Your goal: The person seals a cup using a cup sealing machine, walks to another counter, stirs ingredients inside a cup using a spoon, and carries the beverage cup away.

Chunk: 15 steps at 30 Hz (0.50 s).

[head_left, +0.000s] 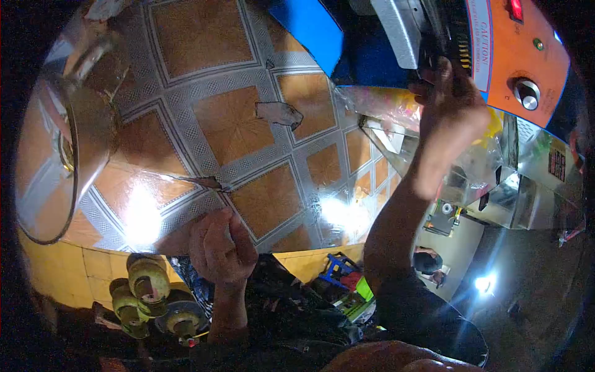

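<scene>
My right hand reaches up to an orange and blue machine with a "CAUTION" label and a control knob. Its fingers are bent around a dark part, probably a handle, beside the machine's grey metal arm; shadow hides the exact grip. My left hand is curled into a loose fist at the near edge of the patterned tabletop, with nothing visible in it. Closest to that hand lies a thin brown strip. Farther up the table is a small pale scrap.
A large clear round vessel stands at the left. Plastic packaging lies below the machine, near a glass-like case. Green gas cylinders and a blue plastic stool are beyond the table. Another person appears in the background.
</scene>
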### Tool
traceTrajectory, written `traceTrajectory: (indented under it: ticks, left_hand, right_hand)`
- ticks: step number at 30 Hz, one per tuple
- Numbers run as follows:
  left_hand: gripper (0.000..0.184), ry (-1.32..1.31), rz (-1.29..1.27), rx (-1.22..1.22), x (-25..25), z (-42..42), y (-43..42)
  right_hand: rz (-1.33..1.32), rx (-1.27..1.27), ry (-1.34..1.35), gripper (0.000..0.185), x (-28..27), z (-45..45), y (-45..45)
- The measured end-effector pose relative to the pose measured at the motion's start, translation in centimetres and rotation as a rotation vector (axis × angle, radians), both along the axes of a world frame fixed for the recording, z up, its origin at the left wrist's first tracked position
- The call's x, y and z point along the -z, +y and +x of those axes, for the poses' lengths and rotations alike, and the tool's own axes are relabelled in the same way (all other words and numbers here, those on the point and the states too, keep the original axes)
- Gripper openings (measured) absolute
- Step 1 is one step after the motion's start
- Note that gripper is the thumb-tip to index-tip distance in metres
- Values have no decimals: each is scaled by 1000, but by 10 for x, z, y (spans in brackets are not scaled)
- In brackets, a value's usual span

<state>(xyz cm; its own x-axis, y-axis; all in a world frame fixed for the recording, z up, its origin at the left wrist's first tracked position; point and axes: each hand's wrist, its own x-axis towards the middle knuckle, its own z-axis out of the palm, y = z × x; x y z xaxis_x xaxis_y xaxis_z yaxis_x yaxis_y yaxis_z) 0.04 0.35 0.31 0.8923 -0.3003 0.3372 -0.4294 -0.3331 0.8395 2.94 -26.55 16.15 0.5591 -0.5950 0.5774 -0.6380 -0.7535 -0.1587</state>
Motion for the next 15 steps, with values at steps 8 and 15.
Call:
traceTrajectory:
  ticks: [8,15]
  left_hand:
    - [8,-49,88,28,12,-7,-1]
    - [7,58,-9,-24,3,-4,-5]
  right_hand:
    - [-93,-28,-150,21,16,3,-14]
    - [-81,20,-145,21,18,7,-14]
